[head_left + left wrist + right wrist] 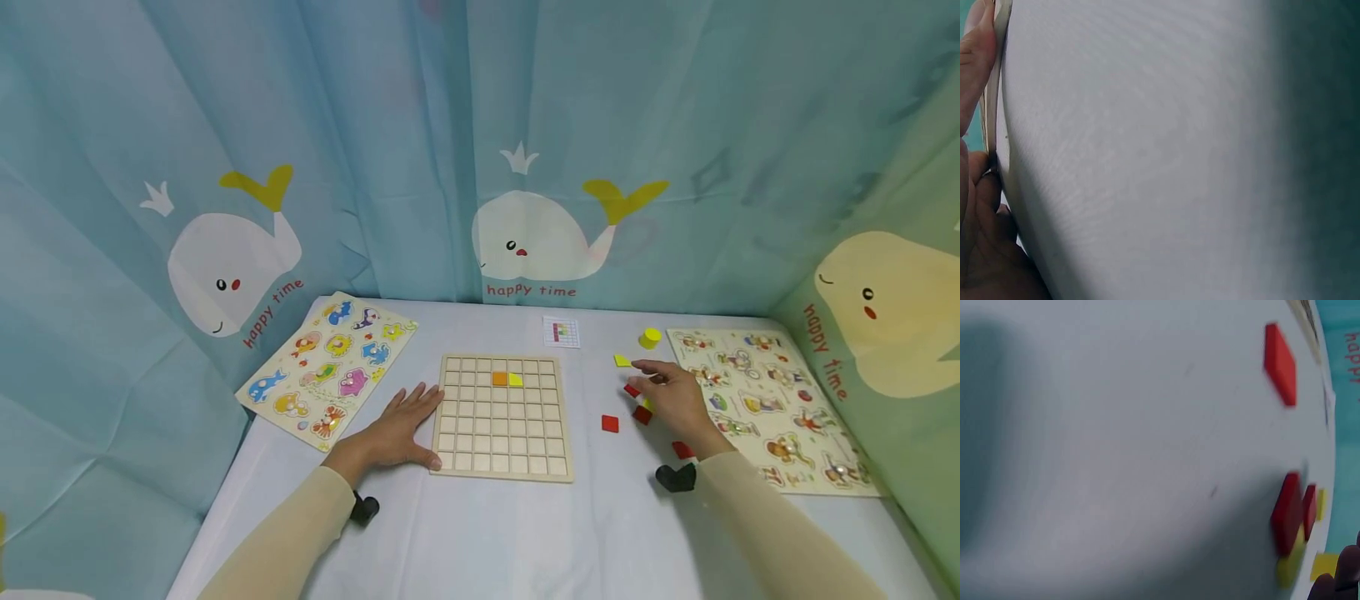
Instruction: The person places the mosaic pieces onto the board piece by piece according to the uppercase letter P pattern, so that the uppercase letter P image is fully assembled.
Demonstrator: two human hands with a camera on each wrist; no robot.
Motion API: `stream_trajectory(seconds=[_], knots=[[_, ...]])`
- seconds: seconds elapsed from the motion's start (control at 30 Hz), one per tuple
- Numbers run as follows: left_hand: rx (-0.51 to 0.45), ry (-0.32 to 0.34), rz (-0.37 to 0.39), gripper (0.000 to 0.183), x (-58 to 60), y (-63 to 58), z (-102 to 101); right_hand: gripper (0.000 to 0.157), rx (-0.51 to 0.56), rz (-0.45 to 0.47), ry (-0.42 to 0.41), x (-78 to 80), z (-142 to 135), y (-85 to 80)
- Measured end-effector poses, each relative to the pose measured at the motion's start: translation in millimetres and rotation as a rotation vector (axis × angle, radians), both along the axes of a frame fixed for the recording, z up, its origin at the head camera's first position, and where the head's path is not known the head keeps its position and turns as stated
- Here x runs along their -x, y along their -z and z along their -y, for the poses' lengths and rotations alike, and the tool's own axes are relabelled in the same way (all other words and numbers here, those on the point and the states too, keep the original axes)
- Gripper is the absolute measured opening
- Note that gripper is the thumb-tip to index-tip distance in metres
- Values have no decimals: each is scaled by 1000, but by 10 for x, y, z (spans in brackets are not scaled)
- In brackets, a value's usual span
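My left hand [405, 427] lies spread at the left side of a wooden grid board [565, 467], its fingertips and thumb along the edge. In the board's second row, an orange square tile [499, 379] sits beside a yellow piece [515, 380]. My right hand [671, 398] hovers over loose tiles to the right, index fingertip close to a yellow tile [622, 361]. Nothing shows held between its fingers. Below them lie a red tile [632, 389] and another red tile [642, 415], which overlaps a yellow piece [1289, 570] in the right wrist view.
A red square tile [611, 424] lies right of the board; another red piece [682, 450] is by the right wrist. Behind stand a yellow round stack [650, 337] and a small printed grid card [551, 323]. Picture puzzle boards flank the table, left [352, 350] and right [757, 433].
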State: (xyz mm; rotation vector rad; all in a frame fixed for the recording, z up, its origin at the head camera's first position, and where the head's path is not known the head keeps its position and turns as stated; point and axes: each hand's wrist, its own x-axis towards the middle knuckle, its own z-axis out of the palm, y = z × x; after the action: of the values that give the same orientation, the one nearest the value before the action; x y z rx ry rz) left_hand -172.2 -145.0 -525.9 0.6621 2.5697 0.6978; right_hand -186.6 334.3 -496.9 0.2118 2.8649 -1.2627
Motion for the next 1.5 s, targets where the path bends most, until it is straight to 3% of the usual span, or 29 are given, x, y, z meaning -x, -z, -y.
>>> stream_trajectory(seconds=[0.3, 0.47, 0.83, 1.03, 1.5], knots=[[5, 1, 3, 124, 36, 20, 26, 50, -50, 111, -20, 44, -116, 160], [0, 3, 6, 124, 36, 56, 18, 53, -90, 127, -23, 61, -96, 199], [-23, -2, 10, 123, 18, 61, -5, 40, -150, 167, -57, 85, -46, 197], [-20, -5, 11, 123, 15, 46, -7, 46, -137, 157, -82, 70, -76, 162], [-3, -2, -2, 123, -2, 22, 5, 42, -76, 217, -52, 64, -70, 176]])
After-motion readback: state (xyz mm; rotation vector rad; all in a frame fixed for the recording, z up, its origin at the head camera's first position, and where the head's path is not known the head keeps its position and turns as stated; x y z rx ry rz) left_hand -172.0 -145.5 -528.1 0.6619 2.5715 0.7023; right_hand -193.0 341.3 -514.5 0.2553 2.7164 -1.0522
